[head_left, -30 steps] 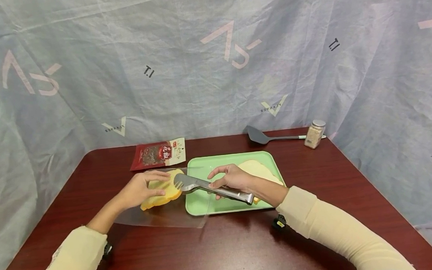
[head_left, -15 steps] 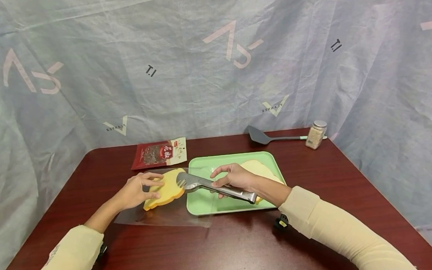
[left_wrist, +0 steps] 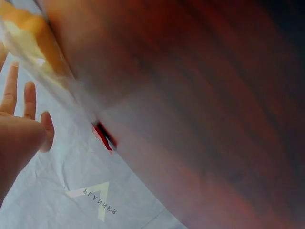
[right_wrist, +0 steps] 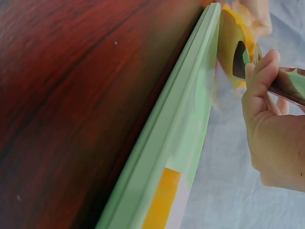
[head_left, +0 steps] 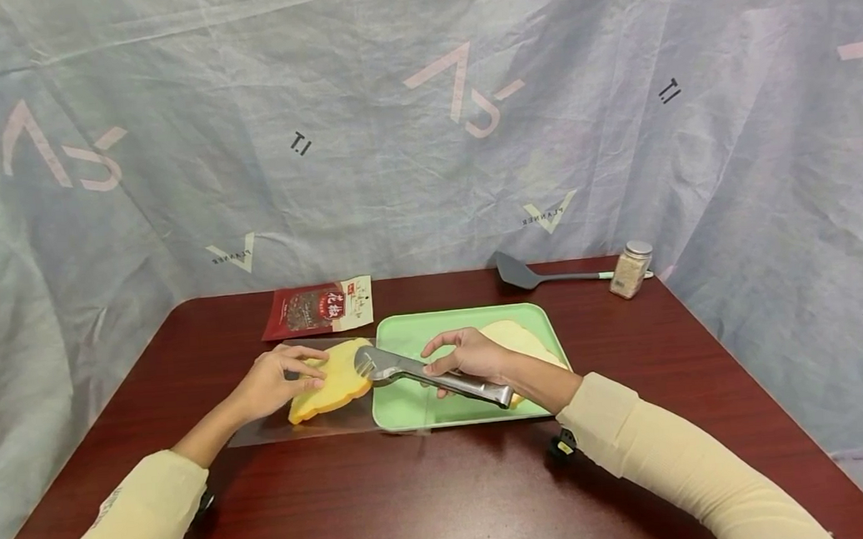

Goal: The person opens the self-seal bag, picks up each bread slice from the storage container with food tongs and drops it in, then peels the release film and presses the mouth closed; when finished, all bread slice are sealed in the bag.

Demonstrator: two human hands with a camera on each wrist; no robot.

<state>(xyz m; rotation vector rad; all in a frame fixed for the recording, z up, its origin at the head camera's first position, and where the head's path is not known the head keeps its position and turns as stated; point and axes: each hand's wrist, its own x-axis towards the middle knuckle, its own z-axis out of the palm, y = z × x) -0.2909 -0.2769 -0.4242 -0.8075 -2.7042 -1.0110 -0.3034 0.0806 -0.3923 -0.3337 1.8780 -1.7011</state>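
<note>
A yellow bread slice (head_left: 338,386) with an orange edge lies tilted at centre left in the head view, with clear plastic film (head_left: 262,432) around and under it. My left hand (head_left: 274,382) touches its left end with spread fingertips; whether thumb and forefinger pinch film or slice is hidden. In the left wrist view its other fingers (left_wrist: 29,98) look fairly straight, close to the film. My right hand (head_left: 471,357) grips metal tongs (head_left: 401,366), whose head meets the slice's right end. A second pale slice (head_left: 515,336) rests on a green tray (head_left: 396,412), partly behind my right forearm.
A red spice packet (head_left: 317,308) lies behind my left hand. At the back right are a grey spatula (head_left: 519,272) and a glass jar (head_left: 630,271) with a metal lid. The dark red table (head_left: 463,501) ends at a grey cloth backdrop (head_left: 365,182).
The film's near edge has moved back toward the slice. My left fingers have shifted slightly left, showing more of the slice. The tongs have moved a little right, still at its right end.
</note>
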